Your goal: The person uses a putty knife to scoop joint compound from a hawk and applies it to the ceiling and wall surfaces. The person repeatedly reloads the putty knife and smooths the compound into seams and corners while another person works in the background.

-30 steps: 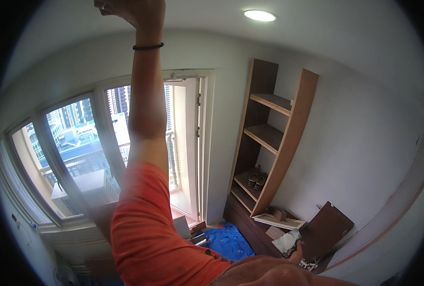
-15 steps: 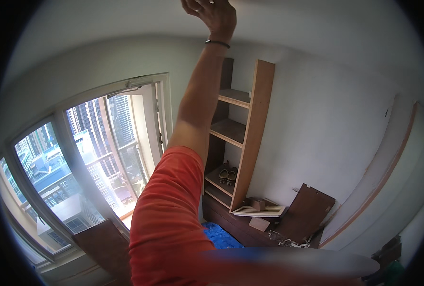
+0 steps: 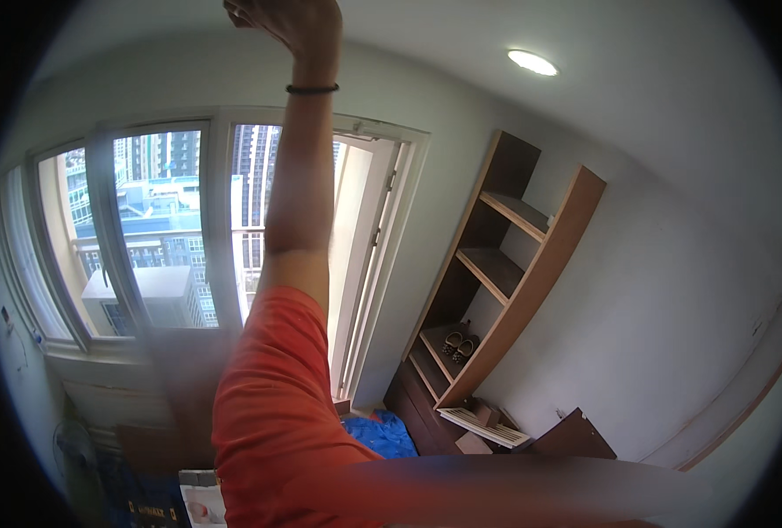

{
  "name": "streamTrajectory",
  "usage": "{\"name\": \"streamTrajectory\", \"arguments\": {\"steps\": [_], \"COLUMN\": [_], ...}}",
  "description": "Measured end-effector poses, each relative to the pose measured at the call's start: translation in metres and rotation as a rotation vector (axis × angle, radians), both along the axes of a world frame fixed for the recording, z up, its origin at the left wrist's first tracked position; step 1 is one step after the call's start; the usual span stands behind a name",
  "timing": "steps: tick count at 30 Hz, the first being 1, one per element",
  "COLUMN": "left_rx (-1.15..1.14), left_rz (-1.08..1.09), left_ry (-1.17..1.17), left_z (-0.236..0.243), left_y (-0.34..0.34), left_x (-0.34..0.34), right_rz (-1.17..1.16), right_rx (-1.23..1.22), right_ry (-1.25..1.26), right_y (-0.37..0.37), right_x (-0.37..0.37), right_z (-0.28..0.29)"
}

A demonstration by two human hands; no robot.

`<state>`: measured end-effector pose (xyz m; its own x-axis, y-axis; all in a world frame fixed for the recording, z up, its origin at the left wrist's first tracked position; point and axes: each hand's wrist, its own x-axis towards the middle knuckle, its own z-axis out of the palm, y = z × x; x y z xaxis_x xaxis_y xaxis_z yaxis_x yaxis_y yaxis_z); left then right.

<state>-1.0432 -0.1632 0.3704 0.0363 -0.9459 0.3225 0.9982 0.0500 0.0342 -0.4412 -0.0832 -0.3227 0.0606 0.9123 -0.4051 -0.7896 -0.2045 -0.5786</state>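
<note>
My left arm, in a red short sleeve [image 3: 272, 378], stretches up from the lower edge. A dark band [image 3: 312, 89] circles its wrist. My left hand [image 3: 299, 22] is raised near the ceiling [image 3: 435, 31], cut off by the top of the picture. Its visible fingers look bent and closed, pointing left; what they hold, if anything, is out of sight. My right hand does not show. A blurred greyish shape lies very close across the bottom.
A tall shelf unit [image 3: 545, 264] holds a pair of shoes [image 3: 460, 346]. Beside its foot are a slatted panel [image 3: 488, 427], a brown board [image 3: 576, 437] and a blue sheet [image 3: 382, 434]. Windows [image 3: 162, 229] fill the left; a round lamp [image 3: 533, 62] is lit overhead.
My view has swung left and tilted, so the shelf sits farther right and the ceiling lamp shows. My raised left hand has shifted left in the picture, its fingers more cut off.
</note>
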Motion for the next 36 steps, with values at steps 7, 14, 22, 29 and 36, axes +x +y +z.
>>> {"name": "streamTrajectory", "arguments": {"steps": [7,14,22,29,36], "left_rx": [-0.023,-0.033,-0.042,-0.13,-0.27], "left_rz": [0.12,0.036,-0.1,-0.194,-0.494], "left_ry": [0.01,-0.092,-0.102,-0.113,0.159], "left_z": [0.031,0.037,0.039,0.038,0.032], "left_y": [-0.039,0.021,0.136,0.234,0.347], "left_x": [-0.034,0.016,0.076,0.138,0.215], "right_rz": [0.09,0.07,-0.181,-0.325,-0.523], "right_rx": [0.173,0.149,0.135,0.131,0.166], "right_ry": [0.032,0.119,0.094,0.109,0.028], "right_y": [0.032,0.022,-0.006,-0.038,-0.058], "right_x": [-0.002,-0.01,-0.008,-0.02,-0.016], "right_z": [0.038,0.041,0.023,0.018,0.016]}}
